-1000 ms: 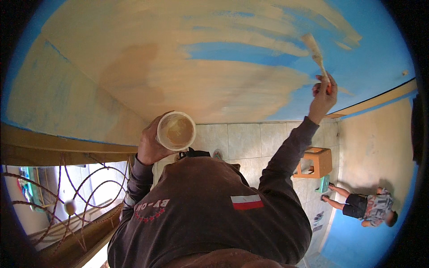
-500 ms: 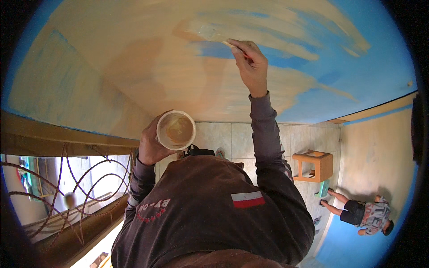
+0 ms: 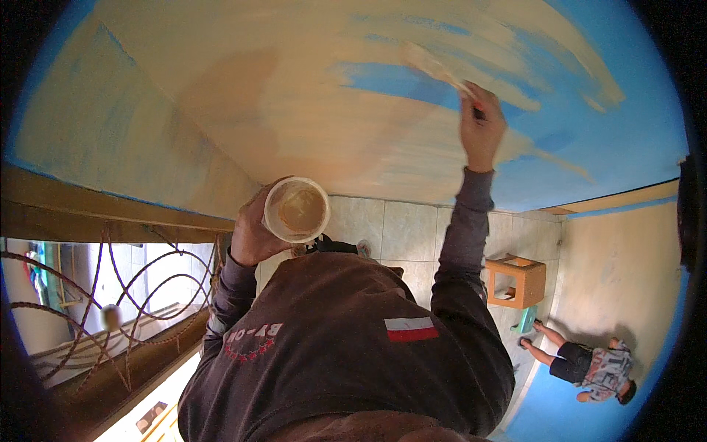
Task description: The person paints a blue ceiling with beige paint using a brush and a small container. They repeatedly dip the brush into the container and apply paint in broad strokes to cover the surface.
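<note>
My right hand point(image 3: 482, 127) is raised to the wall and closed round the handle of a paintbrush point(image 3: 434, 68). The bristles lie at or very near the painted surface; I cannot tell whether they touch. Beige paint covers much of the wall point(image 3: 309, 110), with streaks running over a bright blue part point(image 3: 589, 140) on the right. Lower down, my left hand point(image 3: 254, 227) grips a white round tub point(image 3: 296, 210) by its side. The tub is open at the top and has beige paint inside.
Right of me, an orange-brown stool point(image 3: 517, 281) and a small green stool point(image 3: 524, 319) stand on the tiled floor point(image 3: 409, 232). Another person point(image 3: 589, 366) is beyond them, by the right wall. On the left is a window opening with a curled metal grille point(image 3: 110, 295).
My right hand and the brush have moved right along the wall, and slightly down. The tub in my left hand has shifted only a little.
</note>
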### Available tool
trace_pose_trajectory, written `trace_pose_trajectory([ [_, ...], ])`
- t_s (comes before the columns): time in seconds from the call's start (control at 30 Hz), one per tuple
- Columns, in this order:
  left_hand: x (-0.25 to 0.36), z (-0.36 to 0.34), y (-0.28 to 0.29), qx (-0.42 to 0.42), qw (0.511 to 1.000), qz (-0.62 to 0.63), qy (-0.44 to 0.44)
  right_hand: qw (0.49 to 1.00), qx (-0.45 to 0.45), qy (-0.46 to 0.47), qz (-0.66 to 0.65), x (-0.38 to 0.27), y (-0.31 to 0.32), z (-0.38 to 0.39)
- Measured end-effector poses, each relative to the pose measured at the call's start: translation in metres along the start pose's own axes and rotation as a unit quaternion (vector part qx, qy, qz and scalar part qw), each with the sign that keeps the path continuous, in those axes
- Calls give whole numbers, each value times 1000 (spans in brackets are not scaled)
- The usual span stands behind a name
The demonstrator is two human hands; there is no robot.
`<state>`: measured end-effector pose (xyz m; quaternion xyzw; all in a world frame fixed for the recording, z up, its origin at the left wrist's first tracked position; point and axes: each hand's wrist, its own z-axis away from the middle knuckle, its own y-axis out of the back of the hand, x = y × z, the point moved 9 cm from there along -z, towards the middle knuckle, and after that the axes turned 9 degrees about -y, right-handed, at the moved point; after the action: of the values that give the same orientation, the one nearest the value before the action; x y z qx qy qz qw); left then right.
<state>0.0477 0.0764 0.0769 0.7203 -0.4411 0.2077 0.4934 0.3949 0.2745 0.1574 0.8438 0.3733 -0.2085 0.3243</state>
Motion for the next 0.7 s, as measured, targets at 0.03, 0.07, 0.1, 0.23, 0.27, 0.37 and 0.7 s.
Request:
trace_pose_trajectory([
  [0.03,0,-1,-2,-3,1000,4,1,999,11,-25,20,17,18,0],
  [0.07,-1,-2,-3,-4,1000,9,0,998,23,-47,41,34,37,-2],
  [0.1,-1,-4,-6,-11,1000,15,-1,996,40,-57,48,59,57,0],
  [0.23,5,-12,-11,-25,1000,3,-15,981,76,-110,138,125,126,10],
  [0.27,4,-13,-12,-23,1000,6,-21,981,66,-141,113,134,133,18],
  [0.37,1,-16,-18,-21,999,31,-20,979,45,-197,36,149,146,42],
  [0.7,1,-19,-38,-47,998,52,-5,968,-154,-148,-132,27,-76,80],
])
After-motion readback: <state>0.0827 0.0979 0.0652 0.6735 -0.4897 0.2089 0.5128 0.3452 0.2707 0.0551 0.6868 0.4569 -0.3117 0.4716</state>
